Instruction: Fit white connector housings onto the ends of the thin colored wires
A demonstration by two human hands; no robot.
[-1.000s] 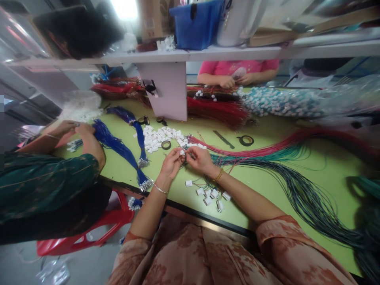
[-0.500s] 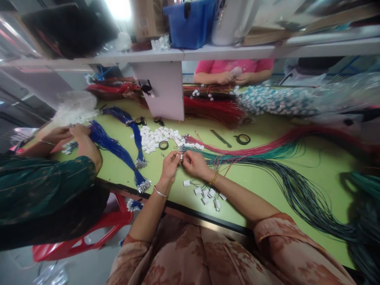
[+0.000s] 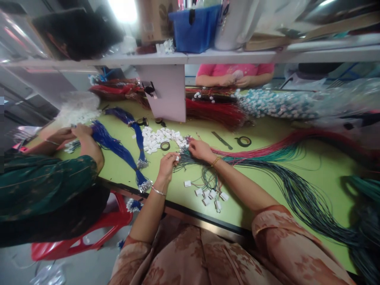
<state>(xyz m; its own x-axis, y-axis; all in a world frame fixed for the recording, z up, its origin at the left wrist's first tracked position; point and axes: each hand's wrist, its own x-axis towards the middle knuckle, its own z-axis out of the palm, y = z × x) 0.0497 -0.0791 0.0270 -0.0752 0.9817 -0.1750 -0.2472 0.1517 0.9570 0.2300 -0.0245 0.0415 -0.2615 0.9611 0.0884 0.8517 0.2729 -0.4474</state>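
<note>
Under your forearms stretches a long light-green tabletop (image 3: 329, 178), with a pale shelf (image 3: 118, 60) crossing above its far side. The biggest thing near you on the table is the long bundle of thin black wires (image 3: 286, 184), fanning out to your right; beyond it lie a bundle of thin green wires (image 3: 276, 157) and one of thin red wires (image 3: 255, 153).

The relation that matters is at their gathered ends: these lie at the fingertips of your right hand (image 3: 200, 150), just off to the right of your left hand (image 3: 166, 166). The long axis of each bundle runs roughly left to right, so your right hand is the nearer one. Its fingers curl down over the ends; whether they grip a wire, you cannot tell from here. Your left hand pinches a small white plastic connector (image 3: 177, 158), held apart from the right.

As for containers, a blue plastic bin (image 3: 194, 31) sits on the shelf, its contents too blurred to name. A clear plastic bag (image 3: 78, 107) at far left holds pale pieces.

Smaller still, a heap of loose white connectors (image 3: 162, 138) lies beyond your left hand, and a cluster of wired white connectors (image 3: 206, 201) lies between your forearms.
</note>
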